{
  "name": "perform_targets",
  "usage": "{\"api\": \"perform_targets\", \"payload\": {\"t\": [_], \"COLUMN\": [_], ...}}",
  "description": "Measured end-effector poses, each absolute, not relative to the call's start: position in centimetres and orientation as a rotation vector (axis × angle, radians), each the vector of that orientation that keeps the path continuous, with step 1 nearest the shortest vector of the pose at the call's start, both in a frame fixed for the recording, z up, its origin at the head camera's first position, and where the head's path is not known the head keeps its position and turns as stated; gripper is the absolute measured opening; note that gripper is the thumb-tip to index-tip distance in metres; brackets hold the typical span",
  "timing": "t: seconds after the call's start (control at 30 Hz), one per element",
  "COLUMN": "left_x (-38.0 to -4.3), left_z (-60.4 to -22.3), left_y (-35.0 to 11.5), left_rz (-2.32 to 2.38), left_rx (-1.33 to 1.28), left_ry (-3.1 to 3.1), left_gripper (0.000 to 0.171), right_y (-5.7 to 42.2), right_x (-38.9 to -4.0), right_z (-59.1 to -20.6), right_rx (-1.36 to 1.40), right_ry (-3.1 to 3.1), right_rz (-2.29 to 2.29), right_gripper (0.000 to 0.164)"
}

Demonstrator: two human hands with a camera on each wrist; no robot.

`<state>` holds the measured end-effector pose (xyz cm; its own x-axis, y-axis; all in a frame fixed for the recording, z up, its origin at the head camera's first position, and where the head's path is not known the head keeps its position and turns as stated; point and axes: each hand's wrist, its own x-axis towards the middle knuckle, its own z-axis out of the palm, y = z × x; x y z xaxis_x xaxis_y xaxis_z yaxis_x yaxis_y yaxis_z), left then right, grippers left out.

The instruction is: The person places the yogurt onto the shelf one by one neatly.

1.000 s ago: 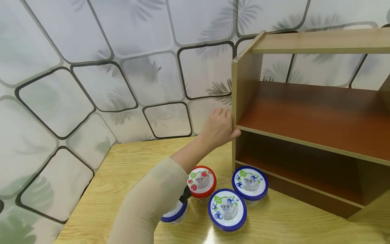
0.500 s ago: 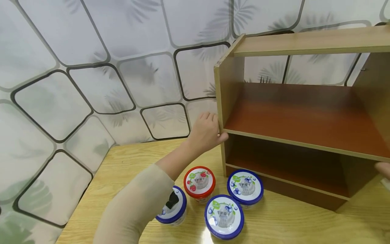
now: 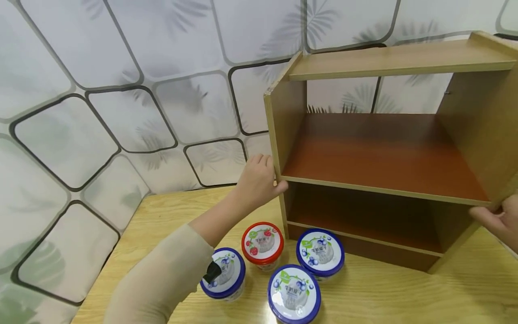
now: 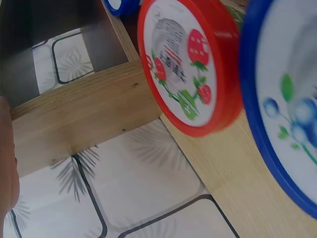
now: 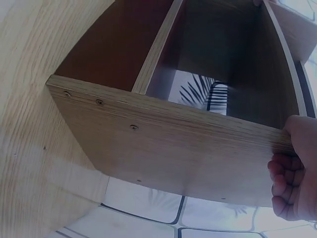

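A small wooden shelf unit [image 3: 384, 157], with pale edges and red-brown boards, stands upright on the table. My left hand [image 3: 259, 180] grips its left side panel at middle-board height, thumb round the front edge. On the opposite side my right hand [image 3: 499, 222] holds the right panel. In the right wrist view, the curled fingers of that hand [image 5: 299, 168] lie against the panel's outer face [image 5: 163, 153]. Below my left arm stand a red-lidded strawberry tub [image 3: 263, 243] and a blue-lidded blueberry tub [image 3: 226, 274], partly covered by a black strap at my wrist.
Two more blue-lidded tubs, a rear one [image 3: 319, 252] and a front one [image 3: 294, 292], stand close before the shelf's left front corner. A patterned curtain [image 3: 162, 112] hangs behind the wooden table [image 3: 388, 297].
The shelf unit has shifted left, nearer the tubs, with my left hand still on it. My right hand has come in from the right and taken hold of the right panel.
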<state>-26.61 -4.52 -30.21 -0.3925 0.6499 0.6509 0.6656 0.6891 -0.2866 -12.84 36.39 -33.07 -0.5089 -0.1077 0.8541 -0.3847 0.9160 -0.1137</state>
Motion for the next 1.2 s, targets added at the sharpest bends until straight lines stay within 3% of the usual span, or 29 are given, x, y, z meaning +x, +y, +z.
{"api": "perform_targets", "payload": {"t": [0.2,0.63,0.93,1.2], "left_x": [-26.5,-25.9,-25.8,-25.8], "left_z": [-30.5,-30.6,-30.8,-30.8], "left_y": [-5.5,-7.5,-8.3,-8.3], "left_rz": [-0.056,-0.099,-0.121,-0.138], "left_rx": [-0.998,-0.979,-0.969,-0.961], "left_ry": [-2.091,-2.077,-2.033,-2.031], "left_gripper": [0.030,0.028,0.027,0.028], "right_y": [35.8,35.0,34.2,34.4], "right_x": [-13.7,-14.6,-14.9,-15.6], "right_z": [-33.0,-32.3,-32.1,-32.1], "right_rx": [0.416,0.467,0.404,0.474], "right_ry": [-2.087,-2.095,-2.298,-2.195], "right_rz": [0.431,-0.021,0.062,0.065], "right_gripper": [0.066,0.074,0.084,0.077]}}
